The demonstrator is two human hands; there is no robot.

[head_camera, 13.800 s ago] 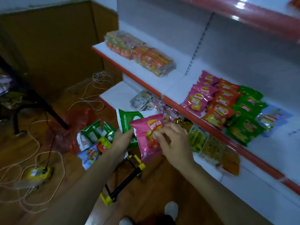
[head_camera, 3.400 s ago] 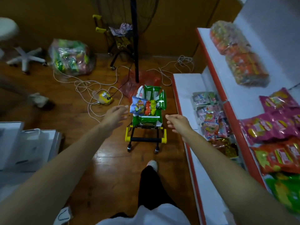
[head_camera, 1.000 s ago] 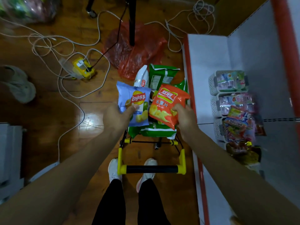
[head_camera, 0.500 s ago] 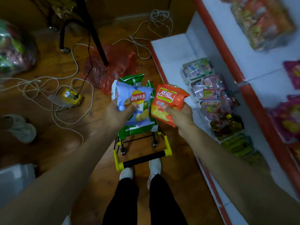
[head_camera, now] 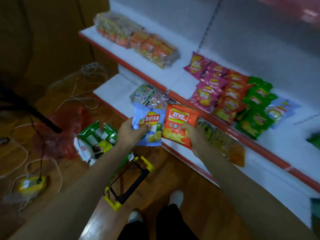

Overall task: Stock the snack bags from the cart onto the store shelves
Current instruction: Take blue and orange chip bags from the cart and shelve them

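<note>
My left hand (head_camera: pixel 129 134) grips a light blue chip bag (head_camera: pixel 149 122) by its lower left edge. Beside it, my right hand (head_camera: pixel 194 134) holds an orange chip bag (head_camera: pixel 180 122). Both bags hang upright in front of the lower shelves. Below my left arm stands the small cart (head_camera: pixel 131 179) with yellow handles; several green bags (head_camera: pixel 93 135) lie in it. On the middle shelf (head_camera: pixel 180 78) lie rows of pink (head_camera: pixel 206 87), orange (head_camera: pixel 232 99), green (head_camera: pixel 256 110) and blue bags (head_camera: pixel 278 108).
Wrapped multipacks (head_camera: pixel 138 44) lie at the shelf's left end. Small packs (head_camera: pixel 147 96) fill the bottom shelf. A red plastic bag (head_camera: pixel 57 135), loose cables (head_camera: pixel 81 89) and a yellow power strip (head_camera: pixel 32 184) cover the wooden floor at left. My feet (head_camera: pixel 174 198) stand by the cart.
I have lifted both bags from the cart and my view has swung right and up toward the shelves. The bags now hang in front of the shelf edge.
</note>
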